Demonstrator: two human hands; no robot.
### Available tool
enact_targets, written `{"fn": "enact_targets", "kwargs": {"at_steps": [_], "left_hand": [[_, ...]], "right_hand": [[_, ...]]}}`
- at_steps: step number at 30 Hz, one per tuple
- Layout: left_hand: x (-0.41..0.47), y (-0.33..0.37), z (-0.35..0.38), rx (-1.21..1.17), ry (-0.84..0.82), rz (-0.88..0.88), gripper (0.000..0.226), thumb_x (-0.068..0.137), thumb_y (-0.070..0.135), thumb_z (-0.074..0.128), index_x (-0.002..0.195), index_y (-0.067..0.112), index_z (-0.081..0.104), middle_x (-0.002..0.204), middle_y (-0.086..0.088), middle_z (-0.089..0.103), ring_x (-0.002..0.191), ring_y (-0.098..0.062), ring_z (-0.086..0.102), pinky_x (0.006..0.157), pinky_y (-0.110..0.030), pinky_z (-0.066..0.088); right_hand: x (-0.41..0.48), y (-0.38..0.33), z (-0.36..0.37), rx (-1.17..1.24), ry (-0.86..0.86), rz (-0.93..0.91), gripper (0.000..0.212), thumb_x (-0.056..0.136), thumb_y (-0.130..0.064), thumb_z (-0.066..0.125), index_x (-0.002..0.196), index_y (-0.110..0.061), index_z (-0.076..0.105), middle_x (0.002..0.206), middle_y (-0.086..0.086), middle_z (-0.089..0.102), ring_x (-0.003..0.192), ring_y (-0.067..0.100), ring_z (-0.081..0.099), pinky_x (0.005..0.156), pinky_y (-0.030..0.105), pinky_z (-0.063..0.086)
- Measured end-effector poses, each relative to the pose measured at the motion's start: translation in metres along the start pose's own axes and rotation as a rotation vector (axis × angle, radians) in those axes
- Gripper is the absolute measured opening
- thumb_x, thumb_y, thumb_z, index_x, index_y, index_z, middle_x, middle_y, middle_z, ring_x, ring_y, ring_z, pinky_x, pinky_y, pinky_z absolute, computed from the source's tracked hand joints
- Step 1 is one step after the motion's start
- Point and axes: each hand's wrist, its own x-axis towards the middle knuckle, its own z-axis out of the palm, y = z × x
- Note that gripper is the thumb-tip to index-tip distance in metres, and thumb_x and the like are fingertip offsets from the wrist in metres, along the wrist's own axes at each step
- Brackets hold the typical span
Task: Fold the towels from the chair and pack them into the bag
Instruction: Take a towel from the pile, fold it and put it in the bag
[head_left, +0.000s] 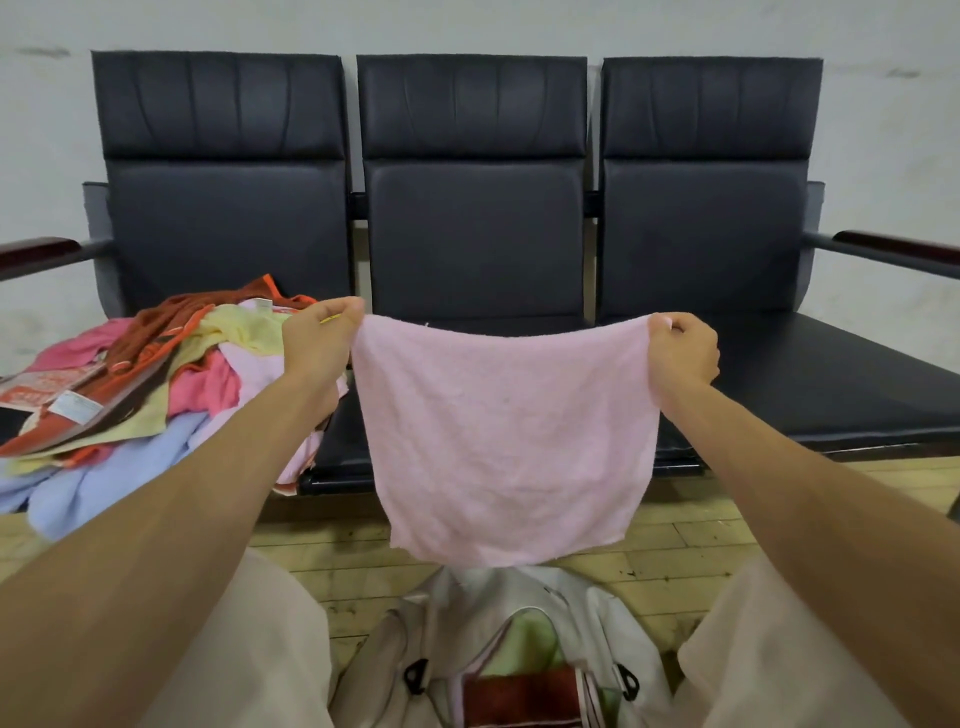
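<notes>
Pink towel (506, 441) hangs spread between both hands, over the middle seat's front edge. Left hand (319, 343) pinches its top-left corner, right hand (683, 353) the top-right, fingers curled. Towel pile (156, 374) just left of left hand. White bag (519, 649) open below the hands.

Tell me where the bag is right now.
In the head view, the white bag sits open on the wooden floor at bottom centre, directly below the hanging pink towel, in front of the middle chair.
</notes>
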Motion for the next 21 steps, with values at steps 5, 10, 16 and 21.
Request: {"fn": "enact_targets", "kwargs": {"at_steps": [5, 10, 16, 21], "left_hand": [[0.003, -0.004, -0.006, 0.109, -0.058, 0.046, 0.026, 0.090, 0.017, 0.065, 0.116, 0.015, 0.067, 0.114, 0.004, 0.060, 0.103, -0.015, 0.056, 0.074, -0.016, 0.047], [0.001, -0.013, -0.012, 0.362, 0.011, 0.135, 0.027, 0.090, 0.012, 0.064, 0.117, 0.006, 0.067, 0.124, -0.009, 0.063, 0.114, -0.025, 0.055, 0.091, -0.021, 0.036], [0.007, -0.021, -0.017, 0.513, 0.009, 0.268, 0.018, 0.094, 0.013, 0.059, 0.102, 0.003, 0.071, 0.104, -0.013, 0.069, 0.094, -0.023, 0.056, 0.081, -0.024, 0.035], [0.006, -0.019, -0.014, 0.466, 0.050, 0.374, 0.019, 0.095, 0.012, 0.054, 0.101, 0.001, 0.068, 0.098, -0.011, 0.067, 0.086, -0.016, 0.051, 0.074, -0.018, 0.033]], "right_hand": [[-0.004, 0.001, 0.000, 0.033, -0.092, -0.001, 0.019, 0.097, -0.014, 0.051, 0.108, -0.015, 0.066, 0.100, 0.001, 0.060, 0.093, 0.016, 0.056, 0.089, 0.034, 0.050], [-0.006, -0.001, -0.003, 0.096, -0.088, -0.061, 0.023, 0.098, -0.009, 0.050, 0.111, -0.016, 0.068, 0.108, -0.002, 0.060, 0.100, 0.013, 0.053, 0.086, 0.027, 0.045], [-0.006, -0.004, -0.003, 0.122, -0.088, -0.080, 0.021, 0.095, -0.009, 0.056, 0.108, -0.017, 0.071, 0.110, 0.001, 0.066, 0.104, 0.016, 0.060, 0.095, 0.036, 0.051], [-0.007, -0.004, -0.006, 0.088, -0.035, -0.185, 0.022, 0.096, -0.008, 0.055, 0.111, -0.014, 0.070, 0.105, -0.002, 0.066, 0.098, 0.010, 0.058, 0.086, 0.022, 0.046]]}}
